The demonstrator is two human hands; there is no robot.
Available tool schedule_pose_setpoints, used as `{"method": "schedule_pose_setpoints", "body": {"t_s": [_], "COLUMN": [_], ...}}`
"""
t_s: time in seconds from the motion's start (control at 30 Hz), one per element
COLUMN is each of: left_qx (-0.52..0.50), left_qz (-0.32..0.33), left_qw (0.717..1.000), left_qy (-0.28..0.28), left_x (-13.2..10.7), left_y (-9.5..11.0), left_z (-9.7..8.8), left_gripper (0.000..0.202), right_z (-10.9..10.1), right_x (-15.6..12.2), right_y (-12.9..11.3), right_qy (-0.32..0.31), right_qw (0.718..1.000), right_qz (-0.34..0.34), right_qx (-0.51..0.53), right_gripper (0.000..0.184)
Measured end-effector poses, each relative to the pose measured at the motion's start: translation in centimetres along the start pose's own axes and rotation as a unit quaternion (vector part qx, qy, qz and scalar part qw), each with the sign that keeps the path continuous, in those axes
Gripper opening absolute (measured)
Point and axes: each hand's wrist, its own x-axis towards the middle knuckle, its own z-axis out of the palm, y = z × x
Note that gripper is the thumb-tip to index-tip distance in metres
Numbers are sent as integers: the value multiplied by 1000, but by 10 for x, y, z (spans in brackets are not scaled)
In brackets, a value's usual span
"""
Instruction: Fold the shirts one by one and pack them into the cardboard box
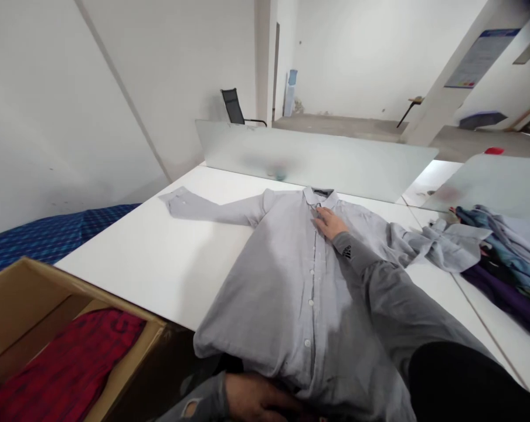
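A light grey button-up shirt (274, 264) is spread front up on the white table, its collar at the far side and its hem hanging over the near edge. My right hand (330, 223) rests on the upper placket just below the collar, fingers stretched out and apart. At the bottom of the view, my left hand (256, 398) is beside the shirt's hem. Its fingers are in shadow and partly cut off, so their grip does not show. One sleeve reaches out to the left; the other lies crumpled to the right.
A cardboard box (155, 337) at the lower left holds a red patterned cloth (71, 363). Several folded or heaped garments (511, 258) lie on the right of the table (159, 264). A frosted divider (318, 158) runs along its far edge. Blue patterned fabric (63, 234) is at the left.
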Motion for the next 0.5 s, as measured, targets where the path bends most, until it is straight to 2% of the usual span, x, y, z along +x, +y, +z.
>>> {"method": "schedule_pose_setpoints", "body": {"t_s": [0.03, 0.1, 0.13, 0.17, 0.2, 0.23, 0.27, 0.3, 0.37, 0.4, 0.43, 0.5], "left_qx": [-6, 22, 56, 111, 177, 244, 306, 358, 439, 467, 479, 480], "left_qz": [-7, -35, -68, -110, -158, -200, -232, -257, -298, -314, -333, -359], "left_qw": [1000, 998, 992, 975, 941, 894, 841, 797, 731, 719, 719, 736], "left_qy": [0, 39, 88, 160, 241, 318, 380, 413, 430, 408, 378, 316], "left_x": [-12, -33, -41, -44, -43, -38, -29, -18, 6, 16, 24, 33], "left_y": [14, 44, 57, 67, 72, 71, 64, 53, 21, 3, -15, -45], "left_z": [-11, -40, -58, -77, -97, -119, -141, -164, -209, -230, -249, -281], "left_gripper": [42, 38, 35, 34, 33, 34, 37, 41, 52, 56, 56, 53], "right_z": [-6, -21, -28, -35, -42, -47, -51, -54, -57, -57, -57, -56], "right_x": [-4, -13, -19, -26, -34, -42, -50, -59, -74, -81, -86, -92], "right_y": [6, 24, 35, 48, 60, 72, 84, 94, 111, 118, 124, 133], "right_qy": [29, 88, 103, 108, 110, 105, 90, 69, 27, 6, -10, -28], "right_qw": [1000, 995, 991, 985, 978, 969, 960, 954, 950, 952, 955, 962], "right_qz": [4, 41, 79, 124, 169, 212, 248, 273, 288, 281, 269, 235], "right_qx": [0, -15, -28, -44, -61, -78, -92, -103, -117, -123, -128, -138], "right_gripper": [49, 49, 49, 48, 47, 46, 46, 46, 48, 49, 50, 51]}}
